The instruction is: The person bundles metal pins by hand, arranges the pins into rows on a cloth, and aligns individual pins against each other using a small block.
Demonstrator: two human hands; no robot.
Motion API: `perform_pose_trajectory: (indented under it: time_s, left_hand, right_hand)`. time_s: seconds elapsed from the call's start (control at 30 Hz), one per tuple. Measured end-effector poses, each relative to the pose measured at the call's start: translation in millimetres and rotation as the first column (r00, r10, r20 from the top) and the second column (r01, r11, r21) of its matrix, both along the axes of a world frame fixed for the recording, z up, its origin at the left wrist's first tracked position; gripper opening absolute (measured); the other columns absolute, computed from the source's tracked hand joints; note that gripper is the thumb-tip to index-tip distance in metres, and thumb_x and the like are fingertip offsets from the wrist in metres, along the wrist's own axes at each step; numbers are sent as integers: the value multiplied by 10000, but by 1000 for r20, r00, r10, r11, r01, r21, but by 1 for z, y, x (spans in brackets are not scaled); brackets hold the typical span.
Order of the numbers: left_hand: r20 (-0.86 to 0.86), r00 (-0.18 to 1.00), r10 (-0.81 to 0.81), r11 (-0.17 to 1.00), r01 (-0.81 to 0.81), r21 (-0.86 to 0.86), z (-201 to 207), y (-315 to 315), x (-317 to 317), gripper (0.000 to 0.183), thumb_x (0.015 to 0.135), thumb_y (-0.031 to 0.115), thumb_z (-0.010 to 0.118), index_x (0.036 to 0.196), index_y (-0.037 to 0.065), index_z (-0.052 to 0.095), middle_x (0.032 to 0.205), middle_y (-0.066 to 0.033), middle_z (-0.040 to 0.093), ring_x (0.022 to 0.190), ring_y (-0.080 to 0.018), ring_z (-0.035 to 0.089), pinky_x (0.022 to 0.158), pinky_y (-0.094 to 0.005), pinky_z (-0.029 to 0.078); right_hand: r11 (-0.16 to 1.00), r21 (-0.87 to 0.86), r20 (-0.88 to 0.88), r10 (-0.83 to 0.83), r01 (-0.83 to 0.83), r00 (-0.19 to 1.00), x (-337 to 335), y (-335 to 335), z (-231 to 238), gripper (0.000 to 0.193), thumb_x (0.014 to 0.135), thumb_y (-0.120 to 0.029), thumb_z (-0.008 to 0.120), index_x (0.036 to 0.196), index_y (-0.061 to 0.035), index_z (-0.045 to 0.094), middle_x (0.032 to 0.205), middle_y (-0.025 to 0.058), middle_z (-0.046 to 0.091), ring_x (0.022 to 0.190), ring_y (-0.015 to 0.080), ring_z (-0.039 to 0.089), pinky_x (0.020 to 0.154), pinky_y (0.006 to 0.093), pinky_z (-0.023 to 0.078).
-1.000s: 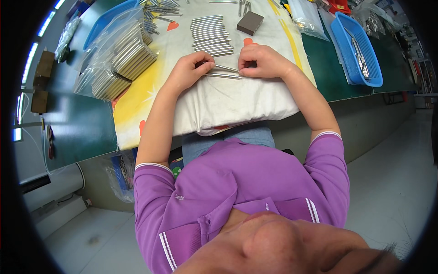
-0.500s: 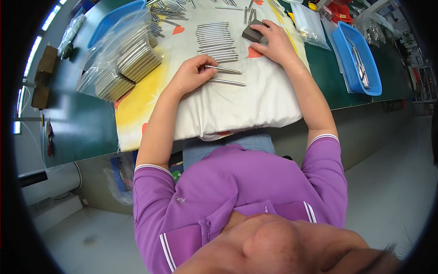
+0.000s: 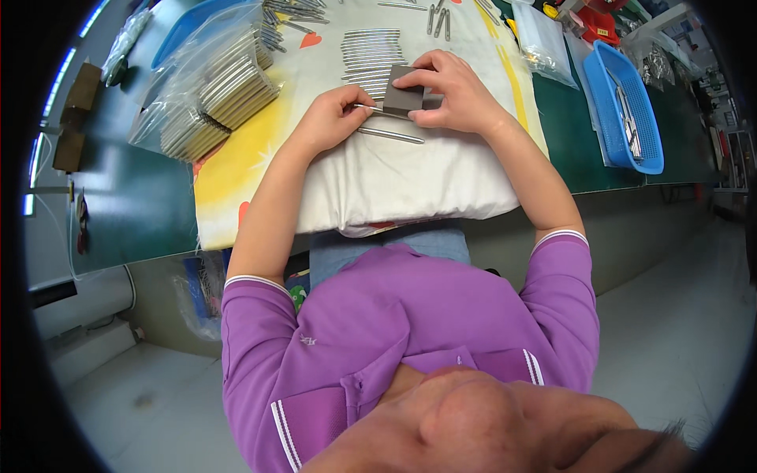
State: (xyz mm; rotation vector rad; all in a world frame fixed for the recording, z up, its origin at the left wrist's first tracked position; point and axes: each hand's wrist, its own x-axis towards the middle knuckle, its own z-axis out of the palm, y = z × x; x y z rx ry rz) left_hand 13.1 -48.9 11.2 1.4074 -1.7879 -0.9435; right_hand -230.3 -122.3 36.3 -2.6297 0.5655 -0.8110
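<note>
My left hand pinches one end of a slim metal rod between thumb and fingers. Over the rod's other end lies a dark grey-brown rectangular block, gripped by my right hand from its right side. The block hides that part of the rod. A second metal rod rests on the white cloth just nearer to me. Beyond my hands a row of similar rods lies side by side, its right near end partly covered by the block.
At left, clear plastic bags hold stacked rods in front of a blue tray. Loose rods lie at the far left of the cloth, several more at the far middle. A blue basket with metal pieces stands at right on the green table.
My right hand has carried the block left and nearer, from beside the far loose rods onto the rod in my left hand. My left hand keeps its pinch.
</note>
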Motion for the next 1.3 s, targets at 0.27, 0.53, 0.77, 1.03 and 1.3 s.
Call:
perform_pose_trajectory:
  time_s: [0.27,0.53,0.77,1.03,1.3]
  left_hand:
    - [24,1000,2,999,-3,40,2,0,-3,75,897,60,639,961,23,655,778,26,591,710,-57,497,648,-232,433]
    - [15,1000,22,999,-23,33,1,0,-2,95,884,68,647,963,19,663,789,-8,622,723,-80,535,671,-252,459]
    - [5,1000,10,999,-10,31,-2,-2,0,93,886,63,650,965,18,668,781,22,612,716,-55,514,655,-231,441]
    - [8,1000,18,998,-19,64,2,0,-2,88,891,67,646,959,15,667,788,25,613,723,-52,515,662,-229,445]
    - [-16,1000,-22,998,23,60,-4,-2,3,101,901,54,629,990,26,666,844,-11,653,790,-69,559,730,-241,474]
  right_hand:
    - [994,-59,26,-92,94,995,-4,0,-5,419,613,-271,769,1022,-196,721,1006,61,578,1009,261,560,911,388,438]
    - [978,-56,70,-198,202,978,-12,-1,1,412,608,-245,778,1012,-181,727,1078,84,557,1064,274,533,970,396,415]
    - [1000,22,-39,-12,13,999,1,14,1,433,601,-234,766,1028,-176,724,1068,92,561,1069,280,532,983,401,405]
    - [984,-106,-18,-146,143,989,-5,1,-1,431,592,-237,760,1019,-185,723,1073,85,566,1054,281,530,954,403,407]
    - [997,60,-47,53,-50,997,4,19,0,397,613,-242,771,1006,-222,725,1047,70,550,1068,254,522,995,404,370]
